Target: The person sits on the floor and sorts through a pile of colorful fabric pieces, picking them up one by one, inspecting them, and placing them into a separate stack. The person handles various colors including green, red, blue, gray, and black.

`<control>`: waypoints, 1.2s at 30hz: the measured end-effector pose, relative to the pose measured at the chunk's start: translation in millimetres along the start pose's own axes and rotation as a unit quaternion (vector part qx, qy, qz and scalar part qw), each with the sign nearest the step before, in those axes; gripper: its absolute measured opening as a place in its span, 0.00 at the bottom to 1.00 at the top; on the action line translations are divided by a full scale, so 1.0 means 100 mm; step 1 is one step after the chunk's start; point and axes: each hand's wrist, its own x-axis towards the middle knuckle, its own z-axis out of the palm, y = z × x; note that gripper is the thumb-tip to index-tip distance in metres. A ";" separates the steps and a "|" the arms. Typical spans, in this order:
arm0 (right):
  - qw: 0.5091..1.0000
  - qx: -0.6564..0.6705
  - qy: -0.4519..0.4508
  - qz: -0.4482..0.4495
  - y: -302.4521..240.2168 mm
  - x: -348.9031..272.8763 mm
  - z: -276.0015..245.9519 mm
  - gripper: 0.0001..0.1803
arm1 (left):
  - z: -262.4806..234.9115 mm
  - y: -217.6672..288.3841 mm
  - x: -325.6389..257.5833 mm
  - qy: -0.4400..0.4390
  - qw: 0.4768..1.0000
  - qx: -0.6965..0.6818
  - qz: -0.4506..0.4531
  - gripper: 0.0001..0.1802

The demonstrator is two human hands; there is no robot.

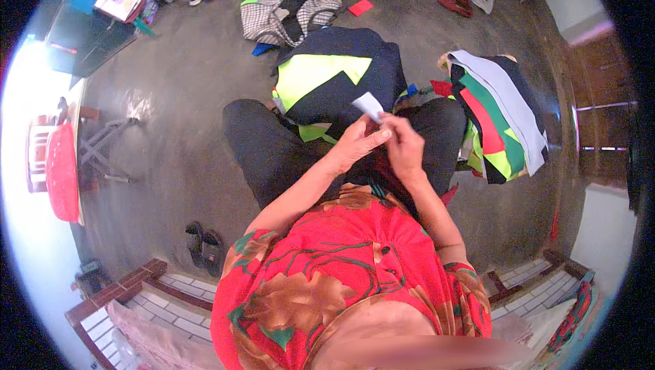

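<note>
Over my lap my hands meet at a small white piece (pixel 369 106), flat like cloth or paper; I cannot tell which. My right hand (pixel 405 143) is closed, its fingertips pinching the lower end of the piece. Against it lies my left hand (pixel 360 142), also closed, its thumb and fingers at the same end. The piece's upper end sticks out beyond my fingers. Just past my hands is a heap of dark cloth (pixel 382 59) with a bright yellow-green cloth piece (pixel 321 76) on it. My fingers hide whatever else is between them.
To my right stands a stack of cloth pieces (pixel 501 121) in grey, green, red and black. A checked bag (pixel 290 11) lies beyond the heap. Red scrap (pixel 360 7) and dark red shoes (pixel 454 3) lie farther off. At left is a red stool (pixel 63 172); dark shoes (pixel 203 247) rest nearer.
</note>
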 end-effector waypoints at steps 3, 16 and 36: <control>0.980 -0.099 -0.118 -0.127 -0.08 0.00 0.07 0.13 | -0.09 -0.13 -0.06 0.127 0.981 -0.133 -0.063 0.19; 0.912 0.364 0.041 0.182 0.72 0.26 -0.61 0.11 | -1.15 0.72 0.20 0.242 0.968 -0.018 0.063 0.20; 0.955 0.226 -0.014 0.193 0.68 0.29 -0.52 0.11 | -2.57 -0.33 0.32 0.502 0.856 0.120 0.015 0.21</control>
